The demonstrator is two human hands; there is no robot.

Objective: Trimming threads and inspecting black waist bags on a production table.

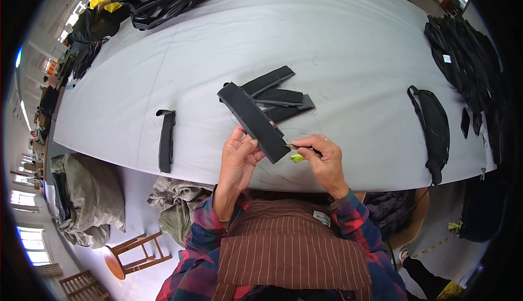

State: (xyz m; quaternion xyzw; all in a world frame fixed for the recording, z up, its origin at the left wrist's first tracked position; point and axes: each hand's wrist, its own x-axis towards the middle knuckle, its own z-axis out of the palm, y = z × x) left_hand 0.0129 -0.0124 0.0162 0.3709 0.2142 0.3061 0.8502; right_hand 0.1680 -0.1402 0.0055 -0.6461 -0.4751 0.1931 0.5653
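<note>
A head-worn fisheye looks down across the white table.

Black strip in left hand

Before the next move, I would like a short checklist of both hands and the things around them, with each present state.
1. Left hand holds the flat black fabric strip: ok.
2. Right hand holds the small dark tool with metal tip: ok.
3. Tip touches the strip: cannot tell.
4. Bright yellow-green object is separate from the tool: cannot tell.
5. Black fabric strips in the pile lie without overlap: not ok, they cross.
6. Narrow black strip at left lies apart: ok.
</note>
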